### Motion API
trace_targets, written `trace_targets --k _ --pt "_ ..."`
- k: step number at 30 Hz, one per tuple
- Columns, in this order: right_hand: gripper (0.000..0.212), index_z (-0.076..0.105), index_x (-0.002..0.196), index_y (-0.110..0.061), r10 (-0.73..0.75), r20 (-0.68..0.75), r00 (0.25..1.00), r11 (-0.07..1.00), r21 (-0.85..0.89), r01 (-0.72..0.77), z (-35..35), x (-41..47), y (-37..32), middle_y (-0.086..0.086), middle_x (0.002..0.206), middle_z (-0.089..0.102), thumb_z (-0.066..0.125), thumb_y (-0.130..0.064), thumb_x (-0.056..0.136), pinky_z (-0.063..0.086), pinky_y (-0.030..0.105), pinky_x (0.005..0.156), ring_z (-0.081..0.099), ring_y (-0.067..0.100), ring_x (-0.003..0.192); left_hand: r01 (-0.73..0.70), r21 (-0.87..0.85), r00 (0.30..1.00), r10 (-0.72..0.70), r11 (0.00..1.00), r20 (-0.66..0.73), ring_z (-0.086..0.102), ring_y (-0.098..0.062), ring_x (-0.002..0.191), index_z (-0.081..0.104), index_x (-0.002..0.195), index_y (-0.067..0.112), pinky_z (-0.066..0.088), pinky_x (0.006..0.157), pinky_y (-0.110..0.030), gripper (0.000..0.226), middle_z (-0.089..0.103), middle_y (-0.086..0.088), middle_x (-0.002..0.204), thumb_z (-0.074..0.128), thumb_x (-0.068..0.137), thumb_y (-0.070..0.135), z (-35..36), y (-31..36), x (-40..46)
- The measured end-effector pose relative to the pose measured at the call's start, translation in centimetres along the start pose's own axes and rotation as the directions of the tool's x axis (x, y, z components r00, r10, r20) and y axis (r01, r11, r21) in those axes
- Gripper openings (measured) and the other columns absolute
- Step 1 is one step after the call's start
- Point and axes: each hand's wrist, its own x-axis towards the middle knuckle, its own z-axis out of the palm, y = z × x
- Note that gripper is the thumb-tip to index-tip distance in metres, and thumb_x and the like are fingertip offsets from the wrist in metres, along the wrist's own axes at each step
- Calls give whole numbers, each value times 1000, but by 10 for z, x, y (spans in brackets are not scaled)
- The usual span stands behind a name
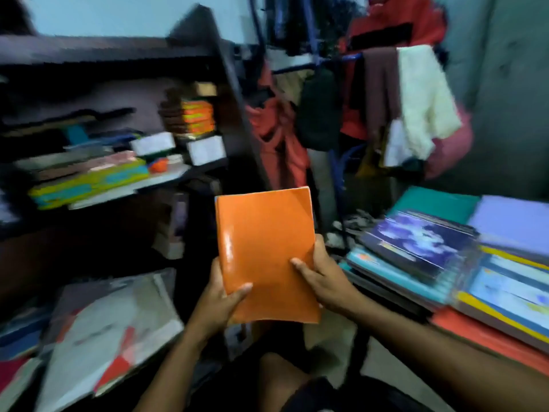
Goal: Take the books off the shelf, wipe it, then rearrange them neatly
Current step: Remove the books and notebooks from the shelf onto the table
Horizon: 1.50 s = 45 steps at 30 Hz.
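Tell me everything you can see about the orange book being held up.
The orange book has a plain, glossy cover, seemingly plastic-wrapped, with glare near its left edge. It is closed, upright and slightly tilted, held mid-air before the shelf. The left hand grips its lower left corner; the right hand holds its right edge, thumb across the cover.

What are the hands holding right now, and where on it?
Both hold one orange book at its lower end: the left hand grips the bottom-left corner, the right hand the lower right edge.
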Motion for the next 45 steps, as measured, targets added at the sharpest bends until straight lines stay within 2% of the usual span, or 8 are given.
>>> trace_targets --k 3,8,12,19,28,34,39,45 --pt "58 24 147 -20 142 -125 982 990 7 -142 -69 -76 15 -7 142 46 58 -33 102 42 33 111 49 10 128 -64 -76 970 80 995 228 60 6 117 23 152 39 55 94 -23 105 50 15 143 77 64 56 71 24 -9" --pt "53 43 140 -23 299 -175 938 948 167 -271 -175 -168 2 6 130 66 69 -29 94 59 47 91 68 24 114 -52 -79 859 85 996 505 58 -3 124 12 156 55 47 107 -40 104 47 24 148 77 76 57 153 86 -29" --pt "30 51 126 -20 329 -318 889 942 173 -287 -239 -209 -16 5 114 72 65 -22 99 61 36 65 74 20 93 -171 37 901 141 985 410 58 -12 121 24 159 43 52 97 -35 93 46 11 144 79 84 48 214 149 -37" --pt "23 57 119 -19 432 -468 771 901 259 -347 -288 -215 9 5 107 74 65 -28 99 60 37 60 74 18 81 -213 37 911 185 976 369 62 -4 100 47 147 38 47 71 -16 61 54 22 122 74 93 33 280 187 -22" --pt "39 68 98 -15 624 -359 694 638 -279 -718 -325 -224 46 1 55 68 67 -53 93 42 23 43 58 14 42 -403 472 842 115 785 527 37 -24 143 31 158 21 28 103 -25 63 40 -7 158 59 102 33 325 166 -11" --pt "55 53 70 -19 300 -587 752 201 -732 -651 -315 -216 25 -2 71 57 54 -70 91 42 31 57 57 22 69 -441 476 836 155 761 527 44 -25 140 39 156 19 31 105 -28 55 49 -8 153 54 104 34 325 169 -17" --pt "42 54 74 -26 222 -283 933 446 -821 -356 -265 -188 -9 -11 76 58 56 -65 90 44 33 63 55 16 81 -352 424 936 313 834 162 68 -17 108 67 124 28 53 93 -36 28 74 6 117 65 96 30 253 157 -24" --pt "37 58 75 -30 99 200 975 700 -710 74 -149 -130 -33 -14 65 59 57 -66 85 47 33 61 56 2 64 57 553 970 85 831 -229 70 -14 95 66 113 38 57 86 -39 24 72 17 102 63 90 47 68 63 -49"
